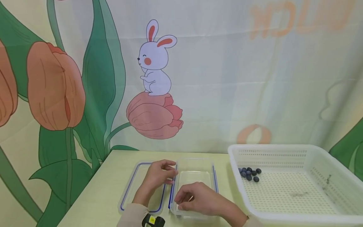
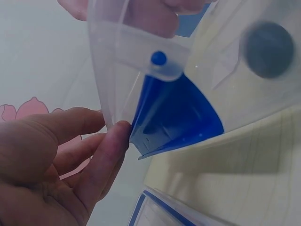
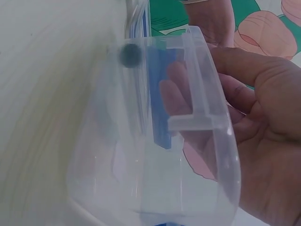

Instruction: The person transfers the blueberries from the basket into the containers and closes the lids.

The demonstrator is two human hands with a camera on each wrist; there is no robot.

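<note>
A clear plastic food container [image 1: 195, 176] with blue side latches stands in the middle of the table. My left hand [image 1: 160, 172] is at its left side, the fingertips right at the rim and at the blue latch [image 2: 176, 117], which hangs outward. Over the front left corner reaches my right hand [image 1: 199, 198], its fingers bent and the thumb apart from them. In the right wrist view its fingertips [image 3: 174, 92] show through the clear wall beside the left latch. A dark round blurred spot [image 2: 269, 49] shows at the container's wall.
Left of the container lies a clear lid [image 1: 127, 192] with a blue seal. At the right stands a white perforated basket [image 1: 289, 192], with several blueberries [image 1: 249, 172] in its left corner. A printed curtain [image 1: 212, 88] hangs behind the table [image 1: 90, 189].
</note>
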